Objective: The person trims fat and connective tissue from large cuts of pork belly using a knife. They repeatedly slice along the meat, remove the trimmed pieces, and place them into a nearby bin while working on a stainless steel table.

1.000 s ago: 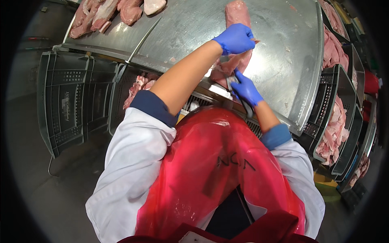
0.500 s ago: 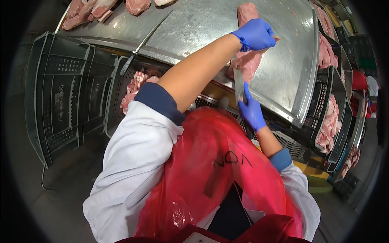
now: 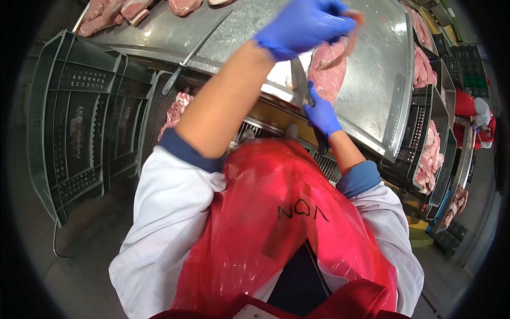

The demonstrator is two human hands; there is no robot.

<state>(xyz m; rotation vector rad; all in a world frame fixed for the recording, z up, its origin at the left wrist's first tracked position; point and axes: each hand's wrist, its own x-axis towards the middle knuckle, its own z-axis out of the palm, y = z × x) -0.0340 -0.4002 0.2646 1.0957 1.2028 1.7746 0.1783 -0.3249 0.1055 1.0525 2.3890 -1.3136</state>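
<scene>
On the steel table lies a long piece of pink meat [image 3: 330, 87]. Above its far end, my left hand [image 3: 305, 26], in a blue glove, is closed on a thin strip of meat [image 3: 350, 45]. The strip hangs down to the larger piece; whether they are joined there I cannot tell. My right hand [image 3: 324, 115], also gloved in blue, grips a knife by its black handle [image 3: 322, 142] at the table's near edge. Its thumb points up toward the near end of the meat. The knife's blade is hard to tell from the shiny steel.
A sharpening steel [image 3: 199, 45] lies across the table edge [image 3: 154, 55] on the left. More meat cuts [image 3: 109, 17] lie at the far left. Dark crates [image 3: 79, 114] stand to the left; crates with meat [image 3: 429, 157] line the right. A person in red [image 3: 483, 125] is farther right.
My left hand has risen off the meat and moved up and left, drawing the strip up. My right hand has shifted slightly left and up, with the knife, toward the meat's near end.
</scene>
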